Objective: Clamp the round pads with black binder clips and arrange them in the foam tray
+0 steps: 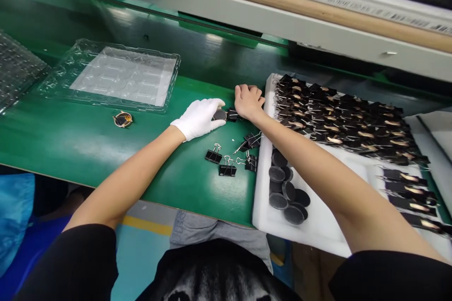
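My left hand, in a white glove, pinches a small dark round disc on the green bench. My bare right hand is closed over a black binder clip that touches the disc. Both hands meet just left of the white foam tray. Several loose black binder clips lie on the bench below my hands. A pile of dark round discs rests at the tray's near left corner.
Rows of clipped black assemblies fill the back of the foam tray. A clear plastic blister tray lies at the back left, with a small round part with gold foil in front of it. A shelf rail runs overhead.
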`<state>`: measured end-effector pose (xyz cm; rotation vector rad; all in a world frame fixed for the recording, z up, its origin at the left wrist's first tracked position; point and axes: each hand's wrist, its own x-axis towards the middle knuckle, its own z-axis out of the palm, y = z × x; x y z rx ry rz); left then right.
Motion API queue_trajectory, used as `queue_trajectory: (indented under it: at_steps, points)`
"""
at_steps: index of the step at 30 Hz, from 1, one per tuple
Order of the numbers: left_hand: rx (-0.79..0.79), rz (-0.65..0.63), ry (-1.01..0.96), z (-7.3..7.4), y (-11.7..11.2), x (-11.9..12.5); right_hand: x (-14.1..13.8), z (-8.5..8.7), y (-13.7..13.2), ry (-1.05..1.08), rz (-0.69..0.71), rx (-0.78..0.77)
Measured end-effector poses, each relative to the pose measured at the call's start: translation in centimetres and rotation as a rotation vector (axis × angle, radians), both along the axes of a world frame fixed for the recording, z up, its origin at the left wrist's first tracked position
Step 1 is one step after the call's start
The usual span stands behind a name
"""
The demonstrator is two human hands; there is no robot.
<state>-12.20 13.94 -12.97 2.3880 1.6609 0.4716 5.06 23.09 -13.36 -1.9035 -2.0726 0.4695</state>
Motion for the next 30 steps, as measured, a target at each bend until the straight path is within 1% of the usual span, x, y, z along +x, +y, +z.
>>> queue_trajectory:
  at_steps: [3,7,14,19,24,27,30]
  points:
    - [-0.015,0.017,-0.005,-0.1,0.3,0.5,0.0,-0.6,0.1,0.001,-0.059,0.017]
    - [-0.035,0.0,-0.009,0.0,0.7,1.1,0.0,-1.0,0.2,0.002,-0.076,0.036]
    - [-0.061,0.011,-0.064,0.1,0.8,1.5,-0.1,-0.5,-0.2,-0.009,-0.095,0.022]
    - [-0.054,0.026,-0.069,0.0,0.8,1.7,0.0,-0.9,0.1,0.019,-0.085,0.037]
    - [-0.044,0.009,-0.064,0.1,0.8,1.6,0.0,-1.0,0.4,0.038,-0.073,0.038]
    - [-0.029,-0.012,-0.048,0.1,0.8,1.4,-0.1,-0.8,0.2,0.061,-0.072,0.021]
    - [-0.005,-0.058,-0.01,0.1,0.8,1.2,-0.4,-0.3,0.1,0.081,-0.084,-0.001]
